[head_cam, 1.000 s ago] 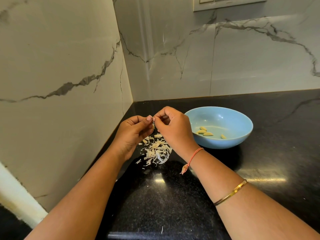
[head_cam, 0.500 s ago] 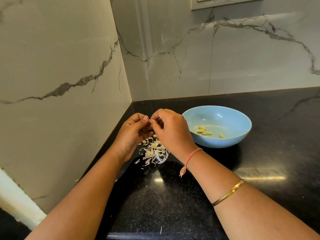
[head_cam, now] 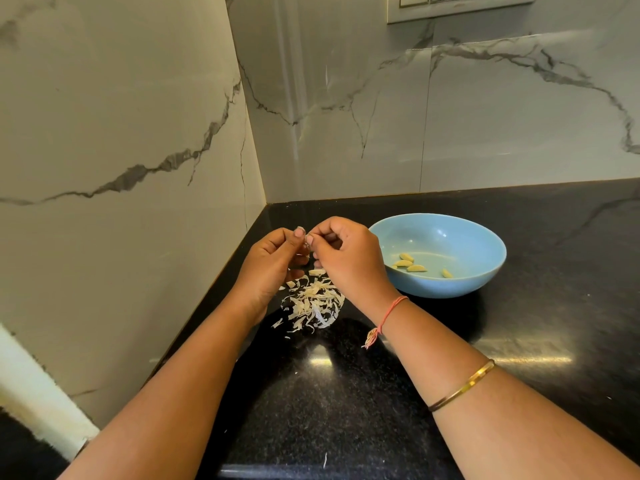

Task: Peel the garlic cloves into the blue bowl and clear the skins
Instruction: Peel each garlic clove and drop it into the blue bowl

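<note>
Above the black counter (head_cam: 346, 393), my left hand (head_cam: 273, 265) and my right hand (head_cam: 346, 261) meet fingertip to fingertip, both pinching a small garlic clove (head_cam: 306, 244) that the fingers mostly hide. A pile of pale garlic skins (head_cam: 315, 304) lies on the counter just beneath the hands. To the right stands the blue bowl (head_cam: 478, 275), with several peeled yellowish cloves (head_cam: 410, 265) in its bottom.
Marble walls form a corner close on the left (head_cam: 121, 168) and behind (head_cam: 450, 116). A switch plate (head_cam: 460, 5) sits high on the back wall. A few stray skin flakes (head_cam: 325, 460) lie near the counter's front edge.
Both hands have stayed together over the skin pile, shifting slightly while working at the clove. The bowl and the skins have not moved.
</note>
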Demonstrator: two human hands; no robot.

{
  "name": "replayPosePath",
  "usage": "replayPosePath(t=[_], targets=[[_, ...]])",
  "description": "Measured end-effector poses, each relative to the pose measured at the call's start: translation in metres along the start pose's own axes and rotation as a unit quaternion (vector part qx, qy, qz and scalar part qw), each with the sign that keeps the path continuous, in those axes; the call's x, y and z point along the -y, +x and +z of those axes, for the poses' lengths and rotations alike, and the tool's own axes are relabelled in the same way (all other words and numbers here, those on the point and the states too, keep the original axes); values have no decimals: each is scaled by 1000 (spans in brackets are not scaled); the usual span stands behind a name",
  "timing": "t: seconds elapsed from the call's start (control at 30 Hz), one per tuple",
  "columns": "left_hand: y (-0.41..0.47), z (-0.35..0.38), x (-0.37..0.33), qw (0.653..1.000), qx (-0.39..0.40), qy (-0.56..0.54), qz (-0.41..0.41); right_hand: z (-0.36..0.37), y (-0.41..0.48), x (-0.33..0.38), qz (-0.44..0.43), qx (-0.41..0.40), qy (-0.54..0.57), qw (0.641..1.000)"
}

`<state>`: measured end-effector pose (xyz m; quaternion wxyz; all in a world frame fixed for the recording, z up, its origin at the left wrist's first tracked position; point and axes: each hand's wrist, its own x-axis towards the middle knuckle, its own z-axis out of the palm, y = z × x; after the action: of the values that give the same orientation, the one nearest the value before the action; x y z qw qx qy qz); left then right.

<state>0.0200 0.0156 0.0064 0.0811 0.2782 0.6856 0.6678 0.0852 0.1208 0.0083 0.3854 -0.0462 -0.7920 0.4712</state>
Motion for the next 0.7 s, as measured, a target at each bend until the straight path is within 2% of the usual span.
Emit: replayPosePath(t=[0.17,0.4,0.53,0.7], targets=[[2,-2,3,999,0,27,19,0,0,-1,-1,28,-33,999],[1,0,3,998,-26,46,30,1,-4,-2,-103,27,-165,981],[2,1,5,992,-49,100,58,2,-5,-3,-137,10,-193,972],[1,4,6,990,-60,107,67,5,-7,-1,-187,-12,-236,954]])
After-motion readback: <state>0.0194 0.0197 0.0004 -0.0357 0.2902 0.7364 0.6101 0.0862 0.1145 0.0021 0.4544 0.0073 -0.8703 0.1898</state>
